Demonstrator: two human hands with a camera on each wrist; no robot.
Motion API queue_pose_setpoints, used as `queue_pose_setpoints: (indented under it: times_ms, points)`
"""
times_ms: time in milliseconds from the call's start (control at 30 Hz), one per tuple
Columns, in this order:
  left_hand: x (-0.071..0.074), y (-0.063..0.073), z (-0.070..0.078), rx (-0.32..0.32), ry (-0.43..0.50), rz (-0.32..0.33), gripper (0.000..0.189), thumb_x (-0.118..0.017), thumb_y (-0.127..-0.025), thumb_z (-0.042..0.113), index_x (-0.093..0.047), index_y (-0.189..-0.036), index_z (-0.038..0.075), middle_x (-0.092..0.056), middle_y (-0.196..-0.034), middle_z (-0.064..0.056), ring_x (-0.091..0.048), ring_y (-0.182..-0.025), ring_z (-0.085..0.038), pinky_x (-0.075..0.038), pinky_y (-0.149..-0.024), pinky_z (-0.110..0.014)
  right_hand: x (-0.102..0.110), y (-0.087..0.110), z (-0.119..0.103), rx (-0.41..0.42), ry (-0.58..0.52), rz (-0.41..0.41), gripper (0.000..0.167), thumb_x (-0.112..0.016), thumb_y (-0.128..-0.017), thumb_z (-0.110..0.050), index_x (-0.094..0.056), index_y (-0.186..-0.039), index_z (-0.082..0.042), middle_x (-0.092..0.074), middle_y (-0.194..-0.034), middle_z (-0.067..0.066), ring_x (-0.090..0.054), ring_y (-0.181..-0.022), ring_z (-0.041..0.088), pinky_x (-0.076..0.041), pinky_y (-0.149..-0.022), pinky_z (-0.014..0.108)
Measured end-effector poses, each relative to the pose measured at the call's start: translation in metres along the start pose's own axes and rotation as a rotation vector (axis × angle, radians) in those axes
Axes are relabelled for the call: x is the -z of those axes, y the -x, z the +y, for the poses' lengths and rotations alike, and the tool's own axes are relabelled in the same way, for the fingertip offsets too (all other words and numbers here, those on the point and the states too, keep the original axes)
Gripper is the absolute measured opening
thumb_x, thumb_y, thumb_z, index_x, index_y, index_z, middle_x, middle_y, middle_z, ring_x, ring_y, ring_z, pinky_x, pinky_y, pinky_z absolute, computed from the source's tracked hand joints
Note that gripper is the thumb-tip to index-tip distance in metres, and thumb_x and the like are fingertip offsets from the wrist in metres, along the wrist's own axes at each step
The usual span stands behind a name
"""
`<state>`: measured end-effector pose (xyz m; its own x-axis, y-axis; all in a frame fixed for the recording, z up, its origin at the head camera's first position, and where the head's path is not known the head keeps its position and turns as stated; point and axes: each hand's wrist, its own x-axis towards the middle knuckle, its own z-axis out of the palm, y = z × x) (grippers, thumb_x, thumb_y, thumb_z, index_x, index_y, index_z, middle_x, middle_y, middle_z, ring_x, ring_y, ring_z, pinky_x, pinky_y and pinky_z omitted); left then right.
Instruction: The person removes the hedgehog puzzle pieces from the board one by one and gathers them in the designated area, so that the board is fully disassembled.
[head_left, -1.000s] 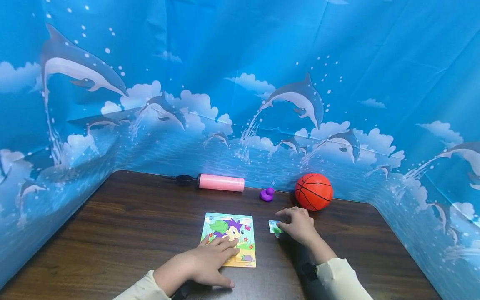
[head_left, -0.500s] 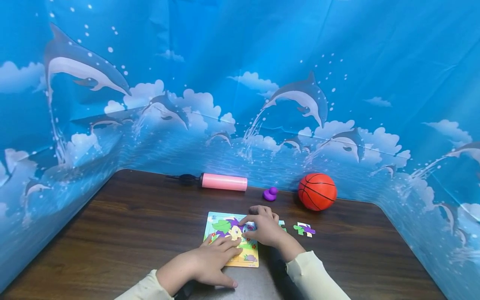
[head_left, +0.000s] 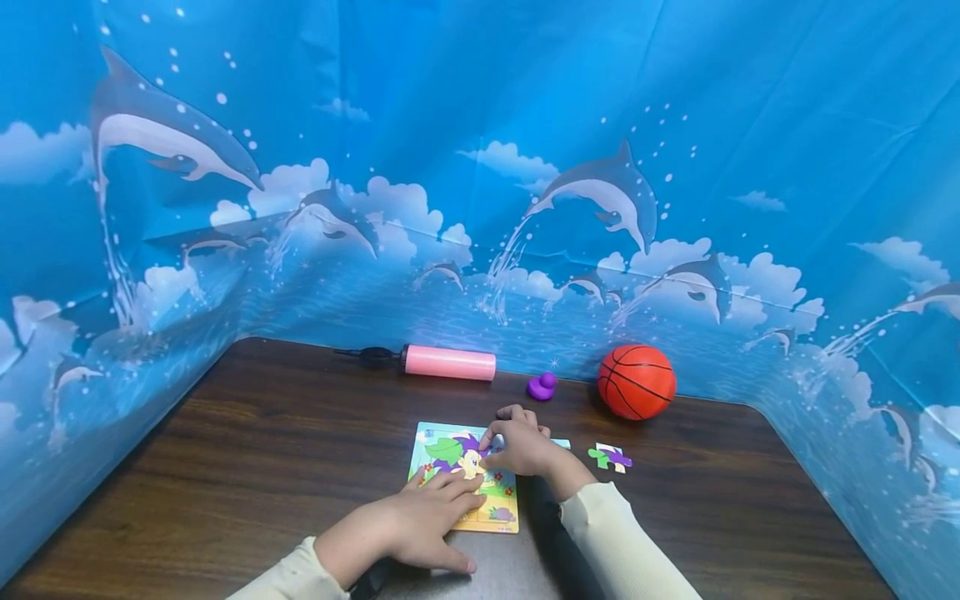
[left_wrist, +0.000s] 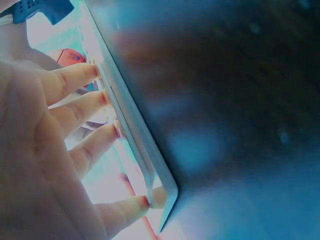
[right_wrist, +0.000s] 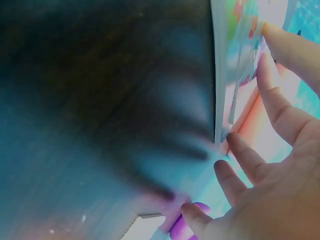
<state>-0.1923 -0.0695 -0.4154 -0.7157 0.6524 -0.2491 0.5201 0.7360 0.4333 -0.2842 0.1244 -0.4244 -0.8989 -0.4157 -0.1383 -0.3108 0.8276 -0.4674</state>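
A jigsaw puzzle board [head_left: 491, 525] with a purple-haired hedgehog picture lies on the table. My left hand [head_left: 420, 521] rests on its lower left with fingers spread. In the left wrist view several fingertips [left_wrist: 106, 97] touch the board's face. My right hand [head_left: 525, 446] is over the upper right, thumb and index finger bent towards the picture. Both tips touch the board in the right wrist view, its other fingers [right_wrist: 245, 155] spread; whether they pinch a piece I cannot tell. Another puzzle piece [head_left: 611, 457] lies right of that hand; a light-blue piece [head_left: 561, 444] peeks out behind it.
Along the back of the dark wooden table [head_left: 247, 467] lie a pink hand pump [head_left: 450, 363], a purple rubber duck [head_left: 542, 386] and a small orange basketball [head_left: 637, 382]. A blue dolphin-print curtain [head_left: 480, 167] hangs behind and at both sides.
My right hand has moved left from beside the loose pieces onto the board's upper right, uncovering the green, purple and white piece. The left hand stays on the board.
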Motion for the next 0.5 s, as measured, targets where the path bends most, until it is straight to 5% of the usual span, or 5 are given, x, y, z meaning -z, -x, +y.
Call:
queue_pose_setpoints:
  times_ms: [500]
  points:
    - [-0.0014,-0.0008,-0.0022,-0.005,0.012,0.001,0.076,-0.068,-0.083,0.061,-0.048,-0.147,0.024,-0.032,-0.159,0.007,-0.022,-0.149,-0.025,-0.013,-0.113,-0.070,-0.0066,0.0030,-0.0005,0.100,0.105,0.125,0.018,-0.082,-0.083,-0.028,-0.064,-0.081,-0.027,-0.056,-0.112,-0.002,-0.043,-0.115,0.028,-0.028,-0.092,0.058]
